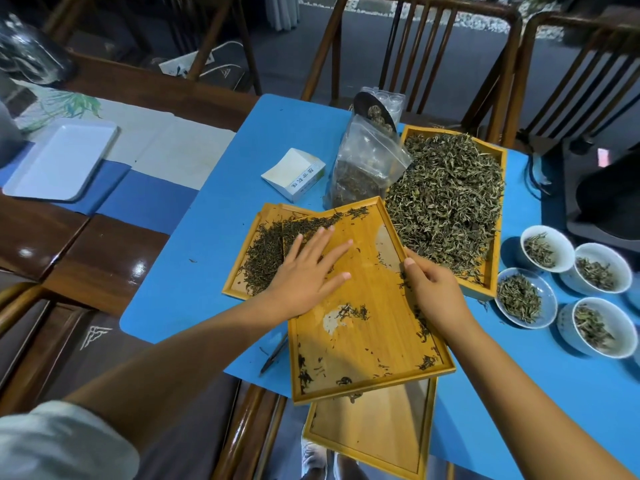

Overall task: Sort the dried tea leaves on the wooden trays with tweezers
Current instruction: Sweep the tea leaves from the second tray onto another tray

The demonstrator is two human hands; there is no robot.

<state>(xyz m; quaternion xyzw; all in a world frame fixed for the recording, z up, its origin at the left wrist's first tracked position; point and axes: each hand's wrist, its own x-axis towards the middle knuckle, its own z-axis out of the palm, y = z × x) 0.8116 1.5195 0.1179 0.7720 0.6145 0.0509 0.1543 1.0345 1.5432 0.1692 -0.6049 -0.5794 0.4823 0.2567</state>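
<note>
**Tilted tray held over a second tray of dark tea leaves**

Your left hand [308, 268] lies flat, fingers straight and spread, on the floor of the upper wooden tray [370, 327], its fingertips at a band of dark tea leaves [311, 225] along the far-left edge. Your right hand [433, 289] grips this tray's right rim, fingers curled over the edge. The tray rests askew over a left tray [242, 271], which holds a heap of the same dark leaves, and over a near tray [374, 434] that overhangs the worktop [214, 209] edge. Scattered leaf fragments [353, 311] remain on the upper tray. The tweezers [273, 355] lie on the blue worktop, just left of the upper tray's near corner. Further right, a far tray [491, 282] carries a large pile of pale green leaves [446, 202]. Four white bowls [547, 249] of leaves stand at the right; a plastic bag [367, 164] and small white box [294, 173] lie beyond.
</note>
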